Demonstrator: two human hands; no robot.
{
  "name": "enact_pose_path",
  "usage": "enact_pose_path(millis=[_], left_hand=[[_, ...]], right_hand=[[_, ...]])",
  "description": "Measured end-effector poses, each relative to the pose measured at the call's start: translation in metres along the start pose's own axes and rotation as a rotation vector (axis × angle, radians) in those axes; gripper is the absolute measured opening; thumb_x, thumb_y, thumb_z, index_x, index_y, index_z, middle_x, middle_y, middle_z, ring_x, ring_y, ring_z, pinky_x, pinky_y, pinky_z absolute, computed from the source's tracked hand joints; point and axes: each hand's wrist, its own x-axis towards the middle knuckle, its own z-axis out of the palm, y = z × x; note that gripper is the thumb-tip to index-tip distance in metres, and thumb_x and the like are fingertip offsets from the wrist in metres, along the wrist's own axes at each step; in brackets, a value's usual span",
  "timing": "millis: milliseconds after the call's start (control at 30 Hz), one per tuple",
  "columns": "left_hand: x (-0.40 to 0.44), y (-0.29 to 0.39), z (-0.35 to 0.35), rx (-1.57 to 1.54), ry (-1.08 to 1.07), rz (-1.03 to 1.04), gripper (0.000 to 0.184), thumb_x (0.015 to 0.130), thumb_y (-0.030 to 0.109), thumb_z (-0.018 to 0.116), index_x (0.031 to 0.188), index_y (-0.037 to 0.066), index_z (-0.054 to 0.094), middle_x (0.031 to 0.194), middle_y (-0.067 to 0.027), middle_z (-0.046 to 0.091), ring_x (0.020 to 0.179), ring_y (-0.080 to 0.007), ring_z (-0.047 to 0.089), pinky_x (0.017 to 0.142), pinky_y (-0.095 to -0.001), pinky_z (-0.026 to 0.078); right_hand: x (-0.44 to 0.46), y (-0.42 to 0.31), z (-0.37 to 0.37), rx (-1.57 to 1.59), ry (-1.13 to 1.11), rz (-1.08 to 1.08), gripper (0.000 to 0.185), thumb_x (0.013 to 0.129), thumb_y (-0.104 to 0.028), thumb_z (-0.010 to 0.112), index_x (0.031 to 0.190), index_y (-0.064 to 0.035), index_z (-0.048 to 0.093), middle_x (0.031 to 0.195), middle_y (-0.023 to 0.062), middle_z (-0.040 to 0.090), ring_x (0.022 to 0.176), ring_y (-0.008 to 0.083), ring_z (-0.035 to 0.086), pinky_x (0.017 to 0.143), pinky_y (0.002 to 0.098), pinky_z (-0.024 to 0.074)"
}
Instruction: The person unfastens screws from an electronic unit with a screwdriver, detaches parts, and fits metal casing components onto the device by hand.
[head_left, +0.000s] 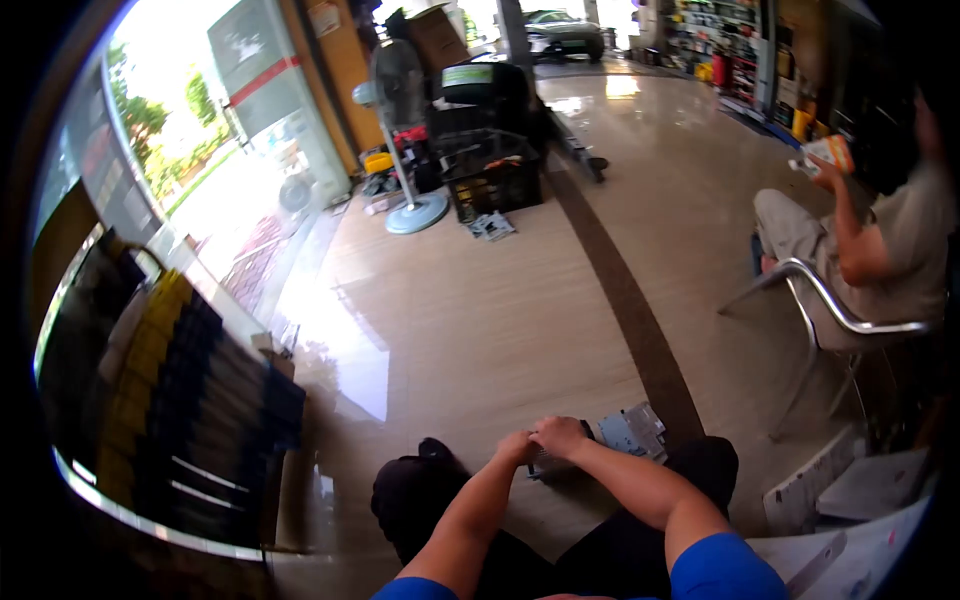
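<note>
The left hand [517,447] and the right hand [560,437] meet with fingers curled inward over one end of a metal unit [632,431]. How tightly they close, and whether either grips the unit or some small part, I cannot tell. The unit lies directly beneath the hands and reaches out to the right of the right hand, where its pale top plate shows; a darker end shows just below the fingers. Knees in dark trousers [705,478] stand to either side of the hands.

Well to the left of the hands is a rack [190,390] of yellow and blue items, blurred. Well to the right are pale flat pieces [873,484], and past them a metal-framed chair [845,311] where a person [905,240] sits, raising a white and orange container [830,156].

Beyond the hands, a brown strip [618,270] crosses the glossy floor [480,330]. Farther ahead and to the left stand a fan [399,90] and a black crate [497,183]. Farthest off is a car [562,38], with loaded shelves [712,42] to its right.
</note>
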Motion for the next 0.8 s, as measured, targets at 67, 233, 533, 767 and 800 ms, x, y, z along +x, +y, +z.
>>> enact_pose_path(millis=[67,233,533,767,800], left_hand=[[-0.006,0.002,-0.002,-0.116,0.072,-0.015,0.035,0.083,0.038,0.056,0.106,0.014,0.067,0.112,-0.0152,0.065,0.106,-0.0355,0.061,0.087,-0.0465,0.050],[-0.002,-0.001,0.004,-0.190,0.095,0.052,0.031,0.081,0.034,0.059,0.103,0.013,0.067,0.107,-0.0165,0.067,0.103,-0.0364,0.061,0.086,-0.0467,0.051],[0.006,-0.005,0.012,-0.186,0.081,0.004,0.034,0.087,0.039,0.054,0.111,0.019,0.066,0.116,-0.0135,0.064,0.111,-0.0349,0.059,0.092,-0.0473,0.048],[0.042,-0.027,0.043,-0.179,0.102,0.159,0.023,0.081,0.030,0.060,0.091,0.011,0.069,0.101,-0.0170,0.068,0.096,-0.0381,0.063,0.082,-0.0453,0.052],[0.049,-0.030,0.047,-0.168,0.086,0.182,0.023,0.081,0.030,0.060,0.091,0.011,0.069,0.101,-0.0170,0.068,0.096,-0.0381,0.063,0.082,-0.0453,0.052]], right_hand=[[0.001,0.001,0.004,-0.004,0.027,-0.057,0.034,0.089,-0.041,0.058,0.091,-0.0084,0.067,0.091,0.0140,0.068,0.087,0.0317,0.067,0.074,0.0426,0.0548],[0.001,0.001,0.007,-0.019,0.053,-0.059,0.031,0.089,-0.041,0.058,0.090,-0.0109,0.066,0.091,0.0113,0.068,0.085,0.0293,0.067,0.074,0.0416,0.0546],[0.005,-0.003,0.005,-0.027,0.055,-0.083,0.031,0.089,-0.040,0.058,0.088,-0.0093,0.065,0.089,0.0118,0.067,0.084,0.0302,0.067,0.074,0.0419,0.0546],[0.001,-0.005,-0.004,0.003,0.037,-0.082,0.029,0.089,-0.037,0.058,0.089,-0.0084,0.064,0.091,0.0120,0.067,0.089,0.0304,0.066,0.075,0.0413,0.0543],[-0.001,-0.005,-0.004,0.003,0.043,-0.053,0.029,0.089,-0.037,0.058,0.089,-0.0084,0.064,0.091,0.0120,0.067,0.089,0.0304,0.066,0.075,0.0413,0.0543]])
